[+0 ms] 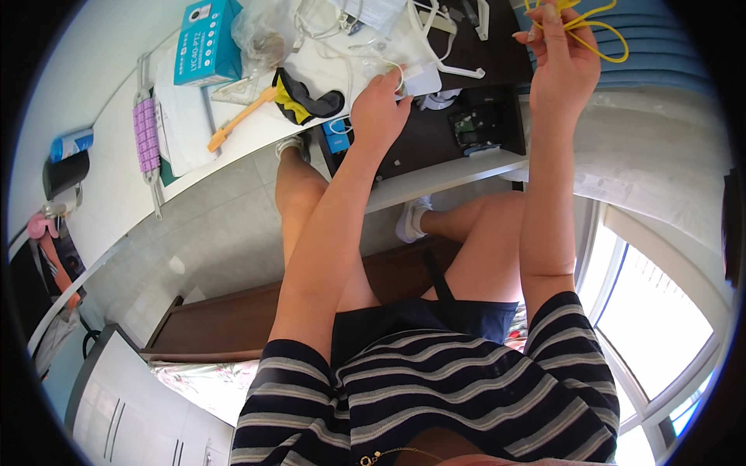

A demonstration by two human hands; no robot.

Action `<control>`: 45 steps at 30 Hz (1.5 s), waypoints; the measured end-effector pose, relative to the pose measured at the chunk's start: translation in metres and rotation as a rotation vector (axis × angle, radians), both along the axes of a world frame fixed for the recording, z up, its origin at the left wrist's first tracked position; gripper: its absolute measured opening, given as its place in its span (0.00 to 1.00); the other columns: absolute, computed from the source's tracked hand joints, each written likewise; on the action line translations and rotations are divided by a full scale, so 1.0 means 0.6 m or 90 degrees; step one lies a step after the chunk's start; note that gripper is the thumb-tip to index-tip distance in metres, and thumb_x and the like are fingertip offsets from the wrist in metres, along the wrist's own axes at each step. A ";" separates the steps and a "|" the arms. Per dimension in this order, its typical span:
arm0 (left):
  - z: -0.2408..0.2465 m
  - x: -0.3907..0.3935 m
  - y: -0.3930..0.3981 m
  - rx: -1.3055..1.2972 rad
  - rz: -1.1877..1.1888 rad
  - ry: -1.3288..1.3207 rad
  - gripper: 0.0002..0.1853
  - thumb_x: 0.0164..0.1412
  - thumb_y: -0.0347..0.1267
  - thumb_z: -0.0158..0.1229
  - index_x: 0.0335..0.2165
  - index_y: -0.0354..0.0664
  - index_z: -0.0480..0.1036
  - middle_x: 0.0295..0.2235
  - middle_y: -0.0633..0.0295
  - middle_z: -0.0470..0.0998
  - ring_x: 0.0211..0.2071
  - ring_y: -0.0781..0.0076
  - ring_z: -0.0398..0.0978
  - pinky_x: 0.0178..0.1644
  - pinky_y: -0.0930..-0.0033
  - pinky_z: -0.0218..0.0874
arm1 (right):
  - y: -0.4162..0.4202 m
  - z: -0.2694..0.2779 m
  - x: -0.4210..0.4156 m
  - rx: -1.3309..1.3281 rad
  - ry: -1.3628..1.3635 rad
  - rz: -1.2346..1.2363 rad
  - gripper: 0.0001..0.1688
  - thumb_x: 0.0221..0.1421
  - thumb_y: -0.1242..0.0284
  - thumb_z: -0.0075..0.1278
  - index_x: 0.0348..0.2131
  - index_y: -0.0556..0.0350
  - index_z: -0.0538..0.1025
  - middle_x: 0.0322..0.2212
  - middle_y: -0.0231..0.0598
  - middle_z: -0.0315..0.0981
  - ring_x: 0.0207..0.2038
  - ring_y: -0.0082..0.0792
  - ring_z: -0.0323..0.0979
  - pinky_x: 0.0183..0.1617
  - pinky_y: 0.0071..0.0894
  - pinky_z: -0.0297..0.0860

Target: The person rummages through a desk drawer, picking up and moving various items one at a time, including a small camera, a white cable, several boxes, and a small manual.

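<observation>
My right hand (564,64), raised at the top right, is closed around a looped bundle of yellow cord (612,51) in front of the blue padded surface. My left hand (382,108) reaches over the desk's front edge, fingers at a thin white cable (401,81); whether it grips the cable cannot be told. Beside that hand lie a white flat item (428,81) and clear plastic packaging. To its left are a grey and yellow fabric item (309,102) and a wooden-coloured stick (239,119). Beneath my left hand is an open drawer (443,179).
On the white desk (111,192) are a teal camera box (207,43), a crumpled clear bag (262,35), papers (189,128) and a purple massage roller (145,134). White plastic hangers (460,71) lie at the back. The drawer's front edge juts towards my knees. A window is at right.
</observation>
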State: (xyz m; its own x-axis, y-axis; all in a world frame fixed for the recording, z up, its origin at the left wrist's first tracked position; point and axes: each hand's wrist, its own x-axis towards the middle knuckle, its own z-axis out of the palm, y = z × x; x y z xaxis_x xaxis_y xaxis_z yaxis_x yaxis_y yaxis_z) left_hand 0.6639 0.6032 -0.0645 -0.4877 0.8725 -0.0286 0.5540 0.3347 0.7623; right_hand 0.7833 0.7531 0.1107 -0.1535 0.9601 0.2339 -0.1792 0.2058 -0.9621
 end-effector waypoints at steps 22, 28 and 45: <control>0.032 -0.051 -0.017 0.133 0.083 0.027 0.30 0.55 0.27 0.60 0.58 0.51 0.70 0.31 0.62 0.77 0.32 0.57 0.78 0.35 0.59 0.70 | -0.014 -0.301 -0.056 0.294 -0.954 0.268 0.23 0.52 0.71 0.55 0.50 0.39 0.78 0.38 0.39 0.78 0.42 0.46 0.76 0.43 0.46 0.73; 0.031 -0.053 -0.015 0.161 0.095 0.042 0.31 0.56 0.29 0.62 0.59 0.54 0.70 0.29 0.69 0.76 0.23 0.71 0.70 0.31 0.68 0.66 | -0.004 -0.281 -0.042 0.307 -0.685 0.117 0.22 0.51 0.72 0.61 0.48 0.45 0.79 0.40 0.40 0.79 0.43 0.45 0.77 0.44 0.43 0.74; 0.084 0.043 -0.057 0.324 -0.390 -0.076 0.13 0.55 0.34 0.65 0.22 0.40 0.72 0.22 0.59 0.71 0.23 0.53 0.71 0.26 0.58 0.62 | -0.179 -0.131 0.219 -0.261 0.027 0.093 0.20 0.62 0.84 0.50 0.54 0.64 0.71 0.46 0.43 0.74 0.42 0.32 0.76 0.50 0.41 0.78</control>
State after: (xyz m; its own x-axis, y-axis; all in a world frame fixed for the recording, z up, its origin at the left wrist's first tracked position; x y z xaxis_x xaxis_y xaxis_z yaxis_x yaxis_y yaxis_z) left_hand 0.6895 0.5692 -0.0140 0.0635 0.9038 0.4233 0.4310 -0.4074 0.8052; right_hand 0.9145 0.6454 0.0324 -0.2925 0.9438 -0.1537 -0.2196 -0.2227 -0.9498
